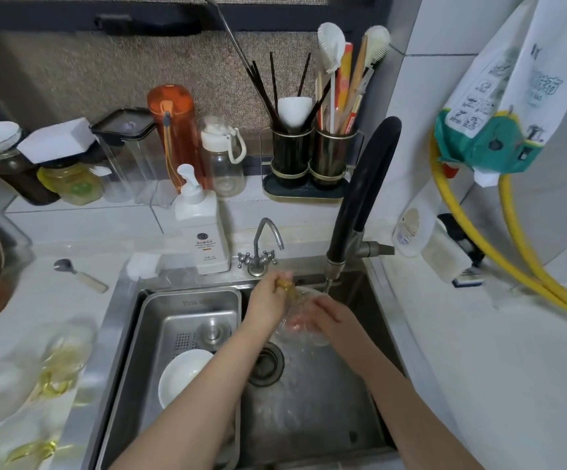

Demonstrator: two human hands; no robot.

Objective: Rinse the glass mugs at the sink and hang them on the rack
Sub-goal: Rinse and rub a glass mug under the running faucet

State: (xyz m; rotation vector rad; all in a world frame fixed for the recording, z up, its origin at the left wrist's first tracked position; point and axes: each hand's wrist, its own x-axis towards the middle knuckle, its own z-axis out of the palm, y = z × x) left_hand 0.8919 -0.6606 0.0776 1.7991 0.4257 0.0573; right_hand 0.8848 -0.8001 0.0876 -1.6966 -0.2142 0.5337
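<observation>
A: Over the right basin of the sink (309, 418), under the black tap (360, 198), both hands met on 1 glass mug (304, 320). So the step in hand was rinsing.

B: Which hand did what?

A: The left hand (268, 300) had its fingers closed round the mug's amber handle (287, 288), holding it tilted. The right hand (326, 317) lay against the clear body of the mug, fingers curled on or into it; the glass and the blur hid exactly how, so I could not tell whether they gripped or only rubbed.

B: Was water running?

A: A thin stream seemed to fall from the spout onto the mug, and the basin floor near the drain (264, 364) looked wet.

B: And the other mugs?

A: Several more glass mugs with amber handles (58, 368) stood on the table left of the sink, badly blurred. I could not count them. A white bowl (184, 374) sat in the steel tray (190, 300) over the left basin.

B: Where was the rack?

A: I could not pick it out in this view. My judgement was that the task stood early, with 1 mug under the tap. The next move called for tipping the water out, keeping hold of the handle, and carrying the wet mug clear of the tap, since wet glass would slip easily.
</observation>
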